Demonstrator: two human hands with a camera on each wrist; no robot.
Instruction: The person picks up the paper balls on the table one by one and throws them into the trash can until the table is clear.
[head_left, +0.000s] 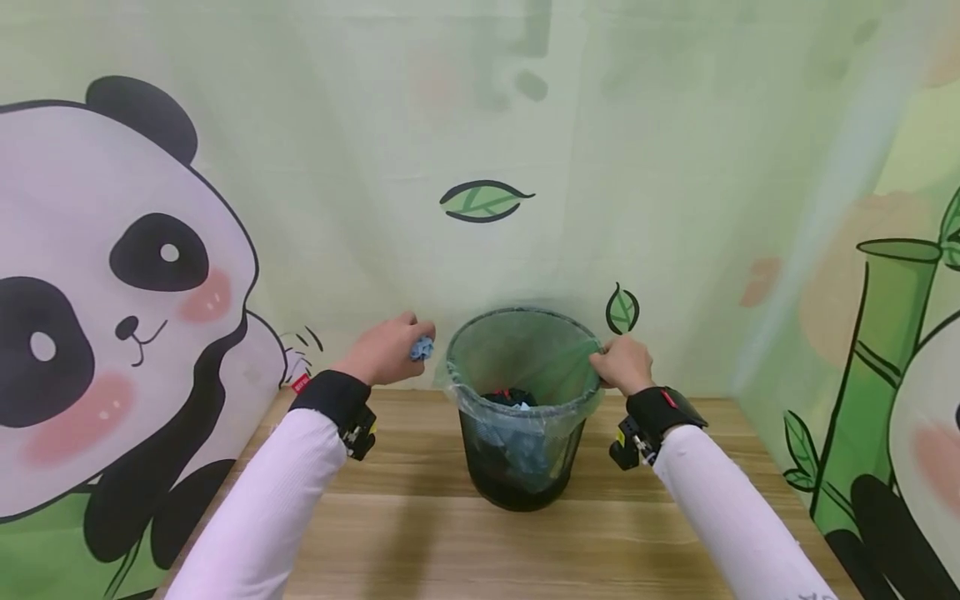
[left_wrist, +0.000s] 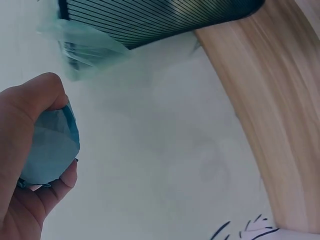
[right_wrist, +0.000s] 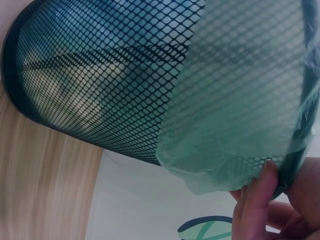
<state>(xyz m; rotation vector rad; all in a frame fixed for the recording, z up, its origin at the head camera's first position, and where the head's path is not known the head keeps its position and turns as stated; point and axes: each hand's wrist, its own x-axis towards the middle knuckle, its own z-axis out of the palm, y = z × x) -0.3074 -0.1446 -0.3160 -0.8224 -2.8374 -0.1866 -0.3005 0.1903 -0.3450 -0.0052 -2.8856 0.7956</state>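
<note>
My left hand grips a crumpled ball of blue paper, held in the air just left of the bin. In the left wrist view the blue paper ball sits between thumb and curled fingers. A black mesh trash bin stands upright on the table, lined with a thin green plastic bag folded over its rim. My right hand pinches the bin's right rim, with the bag's edge in its fingers; the right wrist view shows these fingers on the rim. Dark and light-blue crumpled items lie inside the bin.
A wood-grain table carries the bin close to the back wall. Behind it hangs a pale green backdrop printed with pandas, leaves and bamboo. Side panels of the backdrop border the table at left and right.
</note>
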